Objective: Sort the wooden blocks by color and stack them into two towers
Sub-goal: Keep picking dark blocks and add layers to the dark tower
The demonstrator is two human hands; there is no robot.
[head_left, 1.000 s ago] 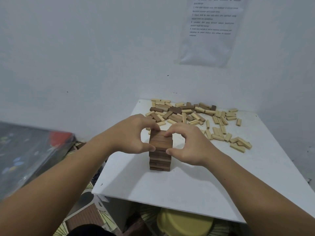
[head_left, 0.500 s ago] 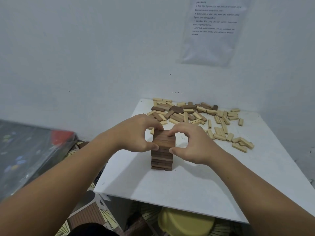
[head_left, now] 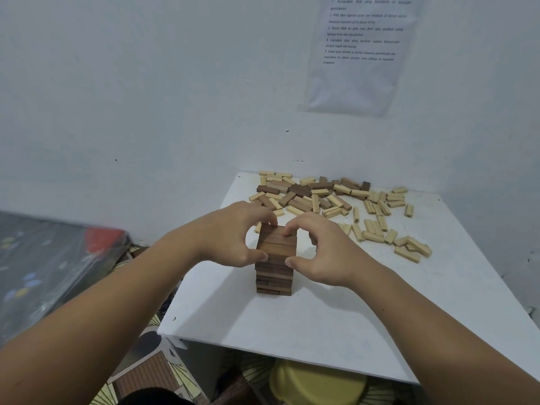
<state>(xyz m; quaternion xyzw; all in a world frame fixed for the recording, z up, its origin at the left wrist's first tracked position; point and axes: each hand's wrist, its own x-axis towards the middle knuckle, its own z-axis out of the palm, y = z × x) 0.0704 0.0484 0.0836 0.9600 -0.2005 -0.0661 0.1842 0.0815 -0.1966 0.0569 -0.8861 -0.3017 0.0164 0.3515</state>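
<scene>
White tabletop (head_left: 380,302) holds all. Far side: loose pile (head_left: 321,197), light and dark blocks mixed, lying flat. Near middle: dark tower (head_left: 274,264) stands, many layers, dark blocks only. Looks part done: more dark blocks to add, no light tower seen yet. Left hand (head_left: 233,235) pinches tower top from left, thumb in front, fingers on top. Right hand (head_left: 324,249) does same from right.
</scene>
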